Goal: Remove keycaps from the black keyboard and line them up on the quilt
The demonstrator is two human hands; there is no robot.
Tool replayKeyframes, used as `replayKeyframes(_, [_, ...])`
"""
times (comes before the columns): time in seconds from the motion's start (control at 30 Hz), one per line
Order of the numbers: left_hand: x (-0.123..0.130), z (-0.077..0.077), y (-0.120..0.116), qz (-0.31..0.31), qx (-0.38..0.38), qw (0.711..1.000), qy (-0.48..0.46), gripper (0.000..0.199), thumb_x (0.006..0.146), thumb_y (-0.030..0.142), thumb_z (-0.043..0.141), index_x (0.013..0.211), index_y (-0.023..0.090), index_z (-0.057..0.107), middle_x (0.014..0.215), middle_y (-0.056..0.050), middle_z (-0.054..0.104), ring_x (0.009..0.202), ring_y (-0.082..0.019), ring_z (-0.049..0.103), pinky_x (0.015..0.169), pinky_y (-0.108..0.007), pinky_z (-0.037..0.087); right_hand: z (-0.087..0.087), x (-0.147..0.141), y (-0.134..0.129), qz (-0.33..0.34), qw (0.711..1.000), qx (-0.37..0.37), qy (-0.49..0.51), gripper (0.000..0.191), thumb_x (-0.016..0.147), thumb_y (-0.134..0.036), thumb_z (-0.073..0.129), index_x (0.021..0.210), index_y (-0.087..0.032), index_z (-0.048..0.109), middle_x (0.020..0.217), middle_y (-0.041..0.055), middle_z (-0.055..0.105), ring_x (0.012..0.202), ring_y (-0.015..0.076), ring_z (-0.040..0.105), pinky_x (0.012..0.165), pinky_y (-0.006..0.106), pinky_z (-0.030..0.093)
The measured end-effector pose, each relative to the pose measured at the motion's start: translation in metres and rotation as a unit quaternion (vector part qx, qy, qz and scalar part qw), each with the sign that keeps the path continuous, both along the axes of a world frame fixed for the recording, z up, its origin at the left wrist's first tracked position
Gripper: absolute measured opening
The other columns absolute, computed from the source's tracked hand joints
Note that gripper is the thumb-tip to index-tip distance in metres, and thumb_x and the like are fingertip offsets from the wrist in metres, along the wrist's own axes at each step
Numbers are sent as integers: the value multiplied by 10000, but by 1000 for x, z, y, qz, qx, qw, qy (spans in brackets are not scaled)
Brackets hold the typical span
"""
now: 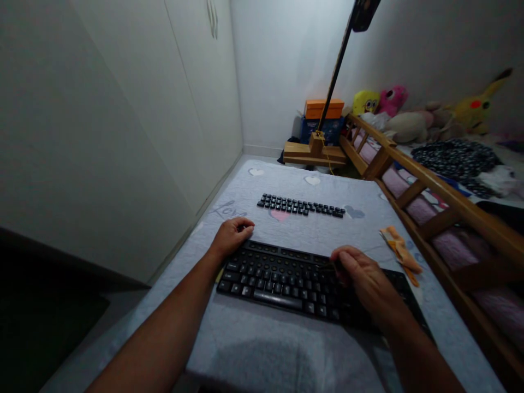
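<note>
A black keyboard lies on a pale blue cloth with printed hearts. Its upper key rows are bare, showing round key sockets, while lower keys and the space bar are in place. At its upper left corner is my left hand, fingers curled and thumb drawn in; whatever it may hold is hidden. My right hand is over the right part of the keyboard, pinching a thin dark tool that points left; its kind is unclear. Beyond the keyboard, loose black keycaps lie in rows.
An orange cloth item lies to the right. A wooden bed rail runs along the right side, with plush toys behind it. White cabinet doors border the left. A wooden stand with a pole is at the back, near boxes.
</note>
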State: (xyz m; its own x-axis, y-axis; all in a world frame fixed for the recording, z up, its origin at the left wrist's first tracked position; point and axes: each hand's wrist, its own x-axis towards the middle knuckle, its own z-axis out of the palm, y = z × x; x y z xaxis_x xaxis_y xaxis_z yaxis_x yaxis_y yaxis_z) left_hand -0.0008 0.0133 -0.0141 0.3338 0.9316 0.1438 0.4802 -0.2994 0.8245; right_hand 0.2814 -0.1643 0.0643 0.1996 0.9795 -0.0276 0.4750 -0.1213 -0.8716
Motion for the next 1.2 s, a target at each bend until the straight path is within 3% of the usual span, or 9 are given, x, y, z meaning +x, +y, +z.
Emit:
replayKeyframes(0.13, [-1, -3, 2, -2, 3, 1000, 10, 317, 771, 403, 583, 899, 149, 724, 723, -27, 675, 658, -163, 590, 619, -273, 460, -18, -11, -10, 3, 999, 21, -47, 225, 864, -406, 527, 936, -223, 637, 761, 8, 643, 675, 170, 605, 549, 245, 440])
replayKeyframes(0.23, [-2, -3, 2, -6, 2, 1000, 7, 316, 774, 404, 579, 891, 147, 720, 740, -32, 679, 672, -167, 599, 639, -278, 469, -24, -20, -11, -9, 993, 62, -100, 176, 835, -353, 551, 905, -223, 646, 749, 14, 659, 656, 181, 615, 534, 254, 438])
replayKeyframes(0.53, [-1, -3, 3, -9, 0, 1000, 8, 327, 764, 414, 588, 894, 146, 722, 770, -45, 695, 719, -184, 622, 656, -282, 479, -28, -29, -14, 30, 978, 120, -171, 142, 850, -304, 536, 860, -192, 623, 614, -20, 601, 461, 121, 511, 485, 241, 398])
replayKeyframes(0.8, [-1, -2, 2, -2, -3, 1000, 14, 323, 756, 403, 588, 900, 147, 724, 800, -49, 708, 748, -194, 632, 691, -306, 488, -33, -31, -14, 51, 978, 111, -171, 121, 848, -287, 527, 851, -197, 608, 688, 4, 648, 570, 145, 592, 548, 242, 440])
replayKeyframes(1.2, [-2, -7, 5, -8, 6, 1000, 12, 314, 759, 394, 587, 904, 154, 730, 828, -50, 720, 765, -197, 648, 704, -303, 499, -36, -34, -14, 65, 963, 160, -209, 73, 836, -194, 508, 833, -207, 580, 685, -4, 619, 591, 148, 591, 584, 245, 440])
